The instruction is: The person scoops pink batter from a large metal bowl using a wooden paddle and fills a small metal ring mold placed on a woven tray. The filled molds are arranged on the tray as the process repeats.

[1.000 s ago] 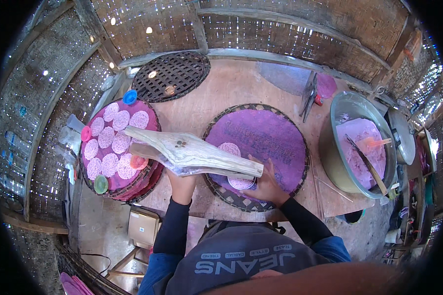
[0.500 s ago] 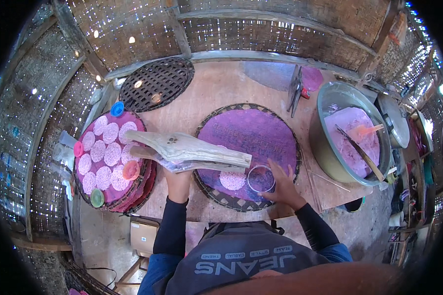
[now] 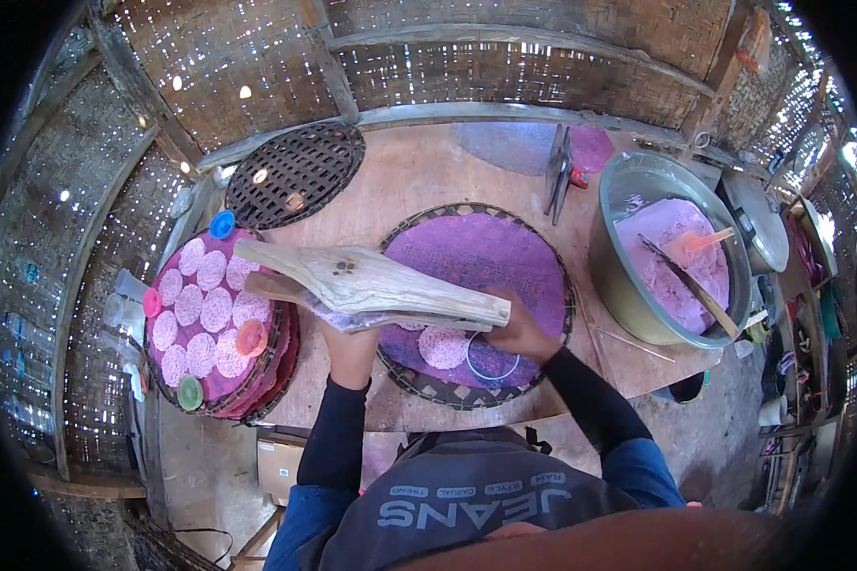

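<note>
A wooden hand press [image 3: 371, 278] made of two long hinged-looking boards hangs slanted over the round purple-clothed tray [image 3: 476, 247]. My left hand [image 3: 350, 350] grips it from below near its middle, with most fingers hidden behind the wood. At its right end, my right hand [image 3: 526, 328] closes round the tip of the boards; the fingertips are partly hidden there. A thin clear ring [image 3: 492, 377] lies on the purple cloth just below my right hand. Beside the ring rests a pink lacy disc of strands [image 3: 443, 348], and another shows partly under the press.
On the left, a stacked round tray [image 3: 221, 381] bears several pink discs and coloured rings. A woven rack [image 3: 295, 171] lies behind it. To the right stands a large basin [image 3: 628, 285] of pink dough with a stick and scoop. Dark metal tool [image 3: 559, 176] lies at the back.
My right hand has left the ring and moved up and left to the press's right end. The ring stays on the cloth. The press has shifted slightly right relative to the tray.
</note>
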Tool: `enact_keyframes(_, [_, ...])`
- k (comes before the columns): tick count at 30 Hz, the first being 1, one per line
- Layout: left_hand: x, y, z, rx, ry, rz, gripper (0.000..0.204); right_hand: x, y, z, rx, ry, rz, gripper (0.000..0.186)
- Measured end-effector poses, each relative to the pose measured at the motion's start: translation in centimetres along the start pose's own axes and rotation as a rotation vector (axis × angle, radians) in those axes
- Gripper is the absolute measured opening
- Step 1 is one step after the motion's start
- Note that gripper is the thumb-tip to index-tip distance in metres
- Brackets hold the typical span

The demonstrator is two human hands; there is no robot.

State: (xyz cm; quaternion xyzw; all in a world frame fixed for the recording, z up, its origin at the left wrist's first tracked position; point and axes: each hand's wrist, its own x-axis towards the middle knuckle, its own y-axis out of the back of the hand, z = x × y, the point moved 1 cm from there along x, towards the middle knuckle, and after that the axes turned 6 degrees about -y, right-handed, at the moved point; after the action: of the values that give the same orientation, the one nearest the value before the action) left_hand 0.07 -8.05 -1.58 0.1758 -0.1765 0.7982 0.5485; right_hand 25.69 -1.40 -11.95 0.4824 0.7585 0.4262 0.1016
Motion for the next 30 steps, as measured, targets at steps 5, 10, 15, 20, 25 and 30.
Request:
enact_keyframes(5, [-0.9,1.5,0.1,0.041,-0.004,0.089,0.049,2.5,-0.7,-5.5,-0.102,0.059,-0.054,0.032])
enact_keyframes(10, [-1.6,3.0,0.1,0.007,0.12,0.142,0.046,2.7,-2.0,-4.7,-0.232,0.099,-0.049,0.028])
enact_keyframes(15, [-2.1,4.0,-0.2,-0.038,0.136,0.203,0.046,2.7,0.7,-4.3,-0.13,0.02,0.024,0.027])
enact_keyframes(20, [-2.0,4.6,0.5,-0.013,0.164,0.249,0.05,0.8,6.5,7.3,-0.376,-0.383,0.501,0.035])
enact_keyframes(25, [-1.5,4.3,-0.6,-0.033,0.178,0.218,0.052,-2.8,6.1,12.7,-0.264,-0.707,0.524,0.036])
enact_keyframes(30, [-0.9,3.2,-0.1,-0.024,0.154,0.172,0.052,-4.8,6.0,11.5,-0.121,-0.811,0.435,0.033])
